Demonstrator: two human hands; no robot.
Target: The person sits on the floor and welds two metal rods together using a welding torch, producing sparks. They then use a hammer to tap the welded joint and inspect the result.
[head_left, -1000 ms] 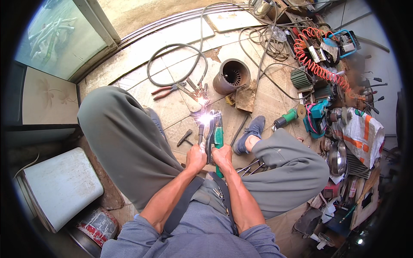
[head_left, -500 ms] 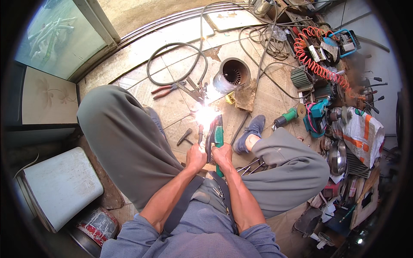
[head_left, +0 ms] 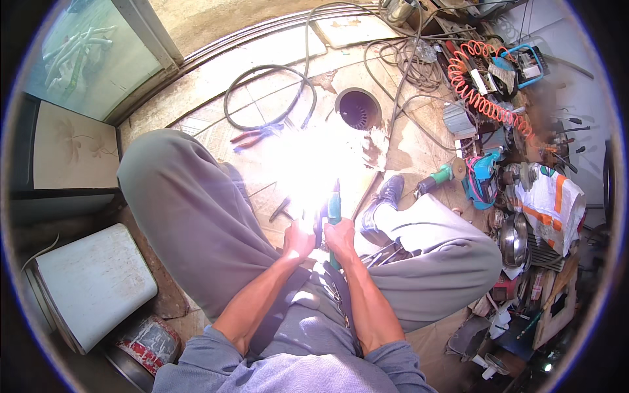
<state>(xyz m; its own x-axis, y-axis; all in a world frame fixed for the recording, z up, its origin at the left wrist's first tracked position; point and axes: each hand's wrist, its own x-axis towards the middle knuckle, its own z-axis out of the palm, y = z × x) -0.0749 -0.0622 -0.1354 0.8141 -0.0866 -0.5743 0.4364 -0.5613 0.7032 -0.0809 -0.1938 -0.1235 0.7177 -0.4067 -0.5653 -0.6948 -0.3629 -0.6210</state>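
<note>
A white welding arc glare (head_left: 308,160) covers the floor ahead of my hands and washes out the workpiece. My right hand (head_left: 339,237) is closed round a green-handled tool (head_left: 335,206), its tip pointing into the glare. Close beside it, my left hand (head_left: 299,240) is closed on a dark rod-shaped handle, mostly lost in the light now. A hammer (head_left: 280,209) lies left of the glare. Beyond it are red-handled pliers (head_left: 247,138), partly washed out. An open metal cylinder (head_left: 359,109) stands at the far side of the glare.
A black cable loop (head_left: 226,105) lies far left of the cylinder. To the right are a green angle grinder (head_left: 435,179), a teal power tool (head_left: 483,177), a coiled orange hose (head_left: 481,98) and a white sack (head_left: 550,203). A paint-stained bucket (head_left: 149,344) stands at lower left.
The arc has flared much larger and brighter, hiding the workpiece and much of the cylinder's side. Both hands stay nearly in place.
</note>
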